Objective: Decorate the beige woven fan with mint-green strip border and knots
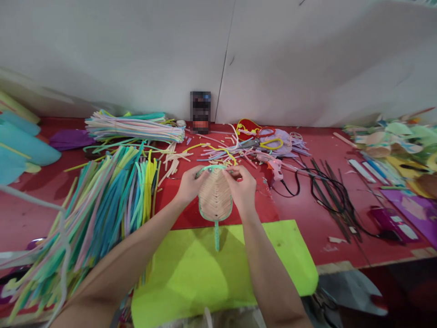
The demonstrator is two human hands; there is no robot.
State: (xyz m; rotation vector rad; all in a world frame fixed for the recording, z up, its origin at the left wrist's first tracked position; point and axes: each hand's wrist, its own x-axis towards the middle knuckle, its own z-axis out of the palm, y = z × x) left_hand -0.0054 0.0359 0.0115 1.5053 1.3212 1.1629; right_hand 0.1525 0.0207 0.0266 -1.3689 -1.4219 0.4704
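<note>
A small leaf-shaped hand fan (215, 196) with a beige ribbed face, a green fuzzy rim and a green handle is between my hands. The handle points down toward me. My left hand (190, 183) pinches the rim at the upper left. At the upper right, my right hand (243, 184) has thumb and fingers closed on the same rim. Beneath the fan lie a red sheet (180, 214) and a lime-green sheet (191, 269). Short cut pieces (227, 161) are scattered just beyond it.
Pipe cleaners (112, 200) spread over the left side, with a bundle (134, 127) behind them. A phone (200, 111) leans on the wall. To the right are scissors (271, 144), a pink glue gun (275, 169), black cable (336, 196) and dark sticks (324, 196).
</note>
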